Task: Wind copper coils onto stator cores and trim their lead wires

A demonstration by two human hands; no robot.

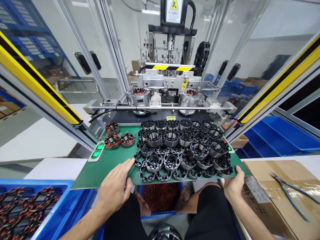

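Observation:
Rows of bare stator cores [171, 161], steel rings with black slotted insulation, stand stacked on a green worktop [110, 173]. My left hand [117, 183] lies at the left end of the front rows, fingers stretched out and tips beside the nearest core; whether they touch cannot be told. At the right front corner of the worktop is my right hand [234, 185], its thumb raised above the edge near the last cores. The other fingers of that hand are hidden. Several copper-wound stators [127, 139] sit at the back left of the worktop.
Behind the worktop a machine holds wound stators on two round metal fixtures [140, 97]. Yellow guard bars [40, 80] flank it. A blue bin [62, 203] of wound stators stands at left. Pliers [287, 191] lie on a cardboard box [300, 176] at right.

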